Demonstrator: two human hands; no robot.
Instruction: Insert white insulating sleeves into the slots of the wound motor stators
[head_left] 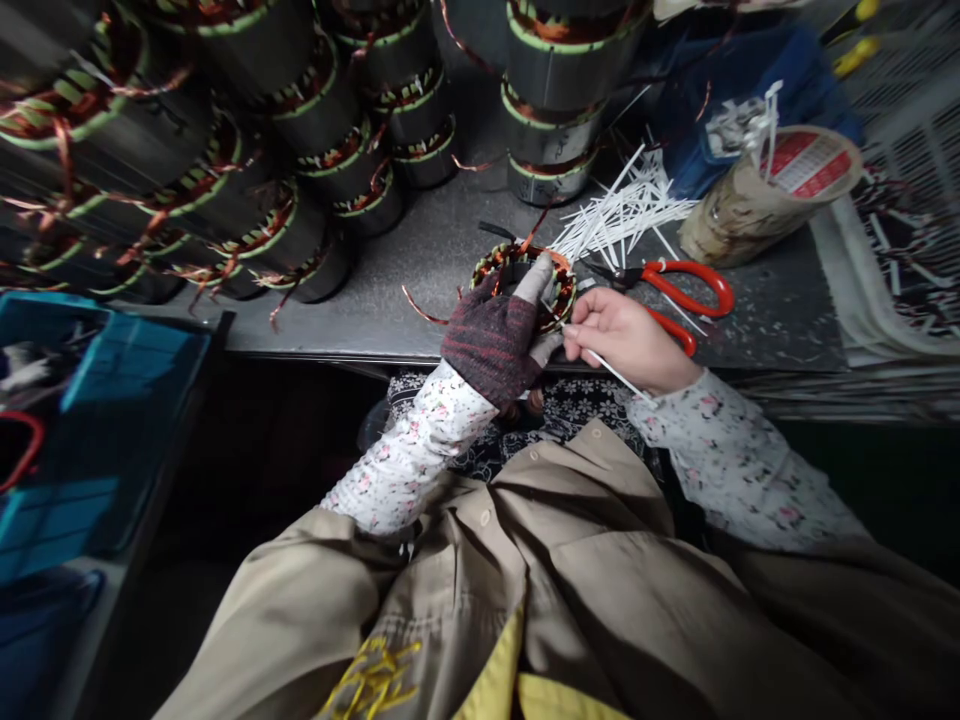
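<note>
copper-wound stator: i note left gloved hand gripping it, right hand at 4 o'clock pinching white cable tie.

The copper windings are glossy against the matt steel core, and the cable ties are smooth white plastic. The glove is rough knitted cloth; the scissor handles are shiny red plastic.

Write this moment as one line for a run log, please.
left hand: gloved, grips wound motor stator | right hand: bare, holds white plastic strip | nearby: red-handled scissors
</note>
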